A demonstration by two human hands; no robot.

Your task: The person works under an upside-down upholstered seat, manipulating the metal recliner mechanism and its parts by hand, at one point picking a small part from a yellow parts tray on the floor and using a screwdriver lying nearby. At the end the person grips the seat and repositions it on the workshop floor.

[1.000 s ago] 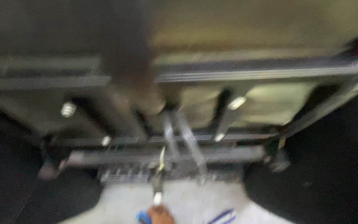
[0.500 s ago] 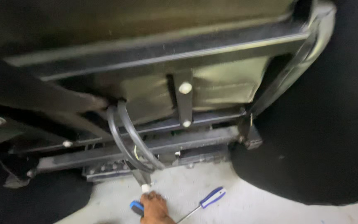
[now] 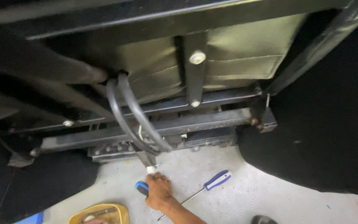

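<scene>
My right hand reaches in from the bottom edge and is closed around a blue-handled tool. It sits just below a small white connector at the end of two looping black cables. The cables hang from the underside of a dark metal seat frame. A screwdriver with a blue and white handle lies on the grey patterned floor, just right of my hand. My left hand is out of sight.
Black carpeted humps flank the floor on both sides. A yellow container sits at the bottom edge left of my arm, with a blue object further left. Bolts and a cross bar run along the frame's lower rail.
The view has sharpened and tilted down, so my hand and the floor show more fully. My hand stays at the cable end with the blue-handled tool.
</scene>
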